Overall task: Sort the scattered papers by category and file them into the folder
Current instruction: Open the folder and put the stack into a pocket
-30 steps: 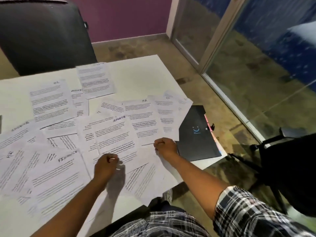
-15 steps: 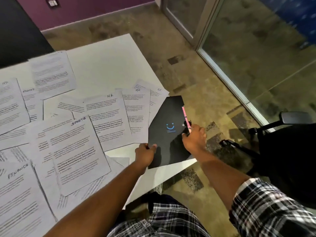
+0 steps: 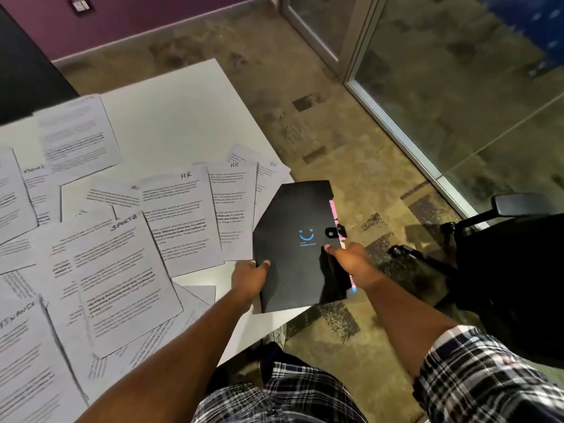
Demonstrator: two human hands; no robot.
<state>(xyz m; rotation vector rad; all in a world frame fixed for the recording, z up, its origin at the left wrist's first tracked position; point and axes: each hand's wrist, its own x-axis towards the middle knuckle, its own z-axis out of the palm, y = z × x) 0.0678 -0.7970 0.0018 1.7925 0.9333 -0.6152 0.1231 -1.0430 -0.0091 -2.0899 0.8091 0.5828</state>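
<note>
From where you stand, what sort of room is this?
Probably an office or meeting room: a white table covered in printed papers headed HR, SPORTS and FINANCE, a black wheeled office chair beside it, and a glass partition.

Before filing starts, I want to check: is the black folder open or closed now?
Closed. The folder shows its flat front cover, with the clasp at its right edge; both hands grip it.
</note>
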